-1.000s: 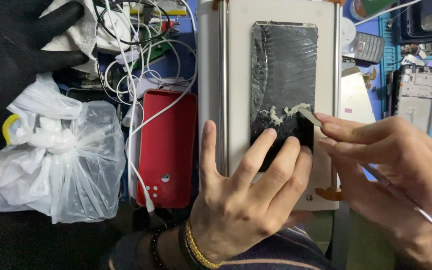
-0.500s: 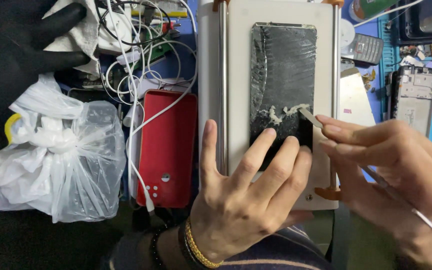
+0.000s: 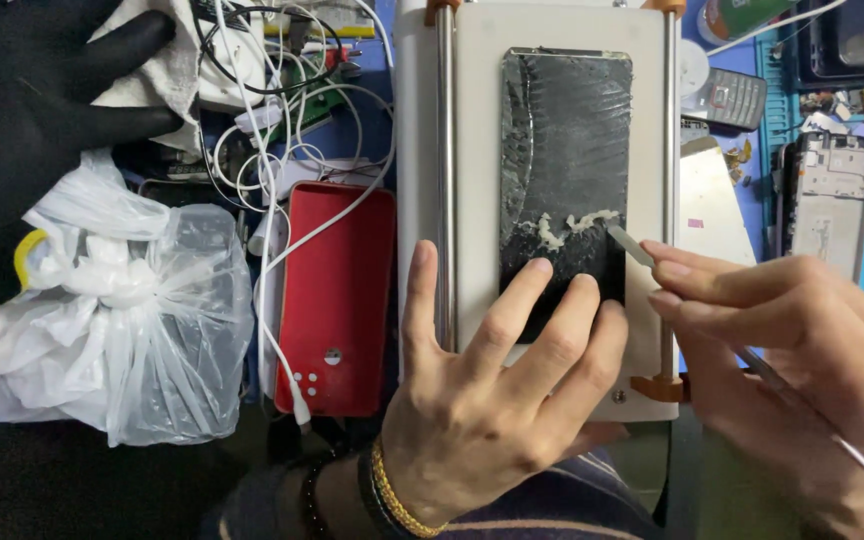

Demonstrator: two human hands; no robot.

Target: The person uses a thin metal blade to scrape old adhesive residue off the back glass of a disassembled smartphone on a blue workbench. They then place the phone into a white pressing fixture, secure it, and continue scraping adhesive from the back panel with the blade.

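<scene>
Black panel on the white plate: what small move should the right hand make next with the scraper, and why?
Probably push the scraper tip leftward under the whitish residue ridge. That ridge lies across the black panel just left of the tip, the surface above it looks streaked, and the left hand pins the panel's lower end with its fingers. The right hand grips the scraper.

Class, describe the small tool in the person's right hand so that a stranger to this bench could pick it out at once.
Find the white plate with metal rails at the centre, with a black panel lying on it. At the panel's right edge, beside a ridge of white residue, the right hand pinches a scraper. It is the only thin, flat, pale blade there.
</scene>
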